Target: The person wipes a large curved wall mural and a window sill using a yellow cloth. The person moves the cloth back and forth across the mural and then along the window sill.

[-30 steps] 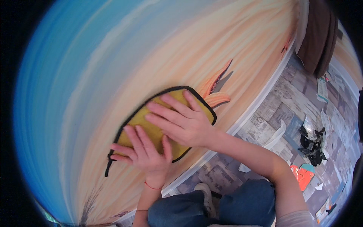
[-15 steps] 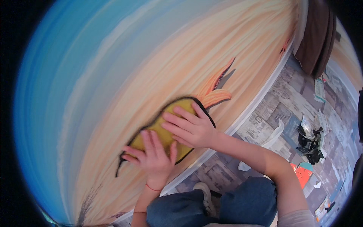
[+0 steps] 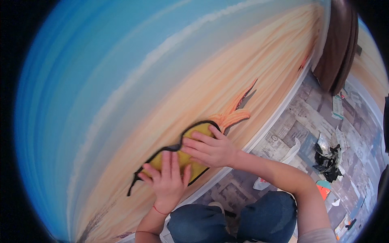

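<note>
A flat yellow-green shape [image 3: 197, 169] with thick black edging [image 3: 162, 148] lies against a wall painted as a beach. A dip shows in its upper edge between my hands, and a black tail hangs from its left end. My left hand [image 3: 168, 184], with a thin red band at the wrist, rests on its left part, fingers spread. My right hand [image 3: 216, 152] lies flat over the right part, fingers outstretched. Both palms hide much of the surface. An orange starfish picture [image 3: 236, 116] shows on the wall just beyond the shape's right end.
White skirting [image 3: 263, 135] runs along the wall's foot. On the patterned floor to the right lie crumpled black plastic [image 3: 333, 162], a white paper strip [image 3: 292, 150] and an orange-and-teal piece [image 3: 323, 188]. Brown cloth [image 3: 338, 48] hangs at the far right. My bent knees are below.
The view has shifted, so wall and starfish sit lower in the picture. The shape's upper edge now dips more sharply between my hands. Both hands stay spread on it.
</note>
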The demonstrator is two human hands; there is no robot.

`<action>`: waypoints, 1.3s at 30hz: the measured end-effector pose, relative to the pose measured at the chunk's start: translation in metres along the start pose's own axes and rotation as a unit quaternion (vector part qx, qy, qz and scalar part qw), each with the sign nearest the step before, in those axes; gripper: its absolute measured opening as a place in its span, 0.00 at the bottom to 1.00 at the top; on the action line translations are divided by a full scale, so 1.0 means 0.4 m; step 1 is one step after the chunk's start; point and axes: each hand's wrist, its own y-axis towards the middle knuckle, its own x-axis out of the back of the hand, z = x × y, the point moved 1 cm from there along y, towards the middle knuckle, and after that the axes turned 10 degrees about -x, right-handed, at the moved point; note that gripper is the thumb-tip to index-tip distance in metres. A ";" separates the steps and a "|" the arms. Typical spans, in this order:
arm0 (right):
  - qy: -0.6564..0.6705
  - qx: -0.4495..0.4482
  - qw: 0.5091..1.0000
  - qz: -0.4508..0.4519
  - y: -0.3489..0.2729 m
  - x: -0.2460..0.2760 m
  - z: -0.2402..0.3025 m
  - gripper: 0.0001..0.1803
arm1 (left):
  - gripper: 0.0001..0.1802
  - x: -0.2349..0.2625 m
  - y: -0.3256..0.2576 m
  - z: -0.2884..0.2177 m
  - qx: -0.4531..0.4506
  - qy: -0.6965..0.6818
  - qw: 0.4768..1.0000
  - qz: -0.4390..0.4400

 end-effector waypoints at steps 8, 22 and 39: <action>-0.017 -0.002 0.994 -0.104 0.294 0.046 0.047 0.23 | 0.37 0.099 0.136 0.103 0.145 -0.011 0.986 -0.087; -0.034 0.027 0.997 -0.068 0.449 0.105 0.069 0.22 | 0.37 0.184 0.193 0.244 0.152 0.009 0.983 -0.102; 0.008 0.015 0.998 -0.056 0.536 0.142 0.093 0.28 | 0.30 0.251 0.242 0.260 0.228 -0.119 0.960 -0.112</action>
